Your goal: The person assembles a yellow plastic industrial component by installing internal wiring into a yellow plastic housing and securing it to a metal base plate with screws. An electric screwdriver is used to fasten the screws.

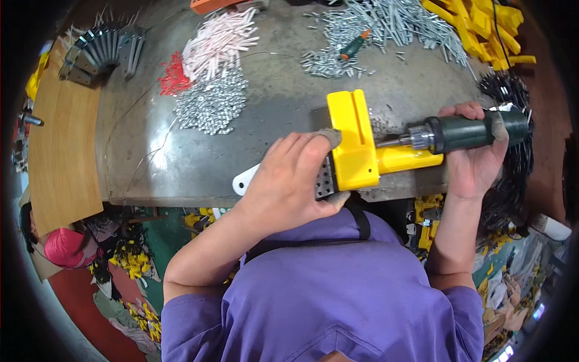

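Observation:
My left hand (289, 178) is closed around a yellow plastic housing (354, 145) with a yellow handle (410, 158). A dark plate with holes (324, 178) sits against the housing, and a white strip with a round hole (242, 181) sticks out to the left of my hand. In my right hand (476, 163) is a dark green electric screwdriver (470, 131), lying sideways. Its bit (392, 143) points left and reaches the side of the housing, just above the handle. Whether a screw is at the tip, I cannot make out.
On the metal table lie piles of small metal parts (214, 99), pale pink sticks (220, 39), red pieces (175, 75) and long screws (398, 24). A green-and-orange screwdriver (356, 45) rests among the screws. Yellow parts (482, 27) and black cords (512, 163) are at the right.

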A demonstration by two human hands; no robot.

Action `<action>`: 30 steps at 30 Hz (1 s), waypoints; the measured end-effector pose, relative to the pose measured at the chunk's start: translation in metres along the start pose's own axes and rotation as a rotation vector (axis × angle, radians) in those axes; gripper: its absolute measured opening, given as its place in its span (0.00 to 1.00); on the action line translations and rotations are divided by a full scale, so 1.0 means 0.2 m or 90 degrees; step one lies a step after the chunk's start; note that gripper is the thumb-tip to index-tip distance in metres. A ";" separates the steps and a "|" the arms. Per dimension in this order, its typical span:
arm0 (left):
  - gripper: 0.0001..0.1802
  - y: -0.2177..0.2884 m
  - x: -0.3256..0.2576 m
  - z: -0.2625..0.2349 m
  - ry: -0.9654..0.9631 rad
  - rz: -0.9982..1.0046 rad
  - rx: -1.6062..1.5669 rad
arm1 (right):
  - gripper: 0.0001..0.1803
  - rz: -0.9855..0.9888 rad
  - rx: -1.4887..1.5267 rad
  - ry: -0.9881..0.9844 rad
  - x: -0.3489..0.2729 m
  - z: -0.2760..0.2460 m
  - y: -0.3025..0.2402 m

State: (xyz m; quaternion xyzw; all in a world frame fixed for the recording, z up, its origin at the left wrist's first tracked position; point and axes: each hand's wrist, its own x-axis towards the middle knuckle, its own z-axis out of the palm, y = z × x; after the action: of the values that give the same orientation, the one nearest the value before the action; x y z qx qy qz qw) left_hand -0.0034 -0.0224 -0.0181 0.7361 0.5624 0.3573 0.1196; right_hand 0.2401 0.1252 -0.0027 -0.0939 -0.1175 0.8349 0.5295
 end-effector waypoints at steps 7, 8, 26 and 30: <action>0.41 0.02 0.03 -0.03 -0.038 -0.004 0.010 | 0.20 0.008 0.021 -0.012 0.01 0.03 0.01; 0.38 0.02 0.04 -0.07 -0.057 -0.060 -0.057 | 0.20 0.001 -0.002 0.009 0.01 0.04 0.01; 0.19 -0.21 0.07 -0.21 0.062 -0.120 0.120 | 0.17 -0.009 -0.040 0.030 0.00 0.07 0.03; 0.23 -0.11 -0.03 -0.14 -0.003 -0.141 -0.238 | 0.17 -0.001 -0.026 0.029 0.01 0.06 0.04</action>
State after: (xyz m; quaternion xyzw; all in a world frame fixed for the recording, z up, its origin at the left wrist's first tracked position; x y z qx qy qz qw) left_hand -0.0385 -0.0263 -0.0134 0.6357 0.5635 0.4384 0.2936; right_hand 0.2303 0.1222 0.0059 -0.1238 -0.1222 0.8297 0.5305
